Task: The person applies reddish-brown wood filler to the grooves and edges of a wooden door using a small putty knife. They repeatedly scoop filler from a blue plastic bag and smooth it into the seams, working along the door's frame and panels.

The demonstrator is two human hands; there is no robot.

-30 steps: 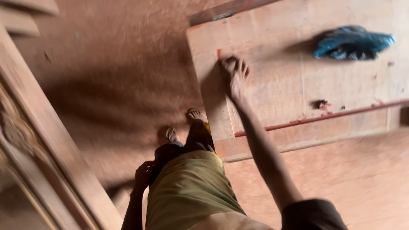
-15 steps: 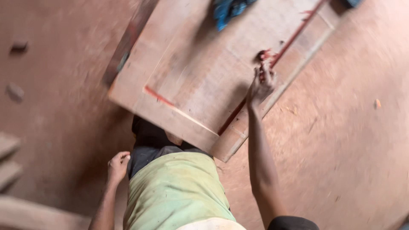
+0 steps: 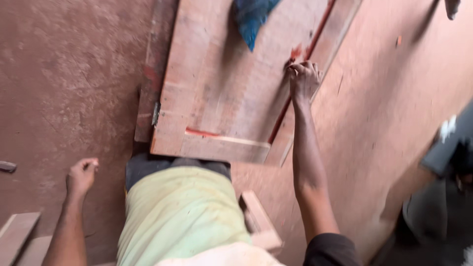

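Since the earlier frames the view had swung round: the wooden panel (image 3: 217, 83), which half a second before lay in the upper middle with the right hand (image 3: 304, 79) low on its right edge, now filled the upper centre of the frame, and the hand sat higher up that same edge. The left hand (image 3: 81, 175) had drifted from beside the hip out to the lower left.

The ground was bare reddish-brown earth floor (image 3: 64, 74), dusty and scuffed, running across the whole left and right of the frame. A short wooden offcut (image 3: 258, 221) lay at the lower centre, and pale plank ends (image 3: 17, 236) showed in the lower left corner. A dark, blurred shape filled the lower right edge; what it was could not be told.

The panel lay flat on the floor, tilted so its long sides ran toward the upper right. The right hand rested on its right side, fingers curled narrowly at a thin red strip (image 3: 295, 83) that ran along that edge; whether they gripped the strip or only pressed on it could not be told. The left hand hung loosely curled, holding nothing visible, well apart from the panel.

The panel was pinkish-brown, worn, with a red-marked crosspiece along its lower end. A blue crumpled cloth (image 3: 251, 19) lay on its upper part.
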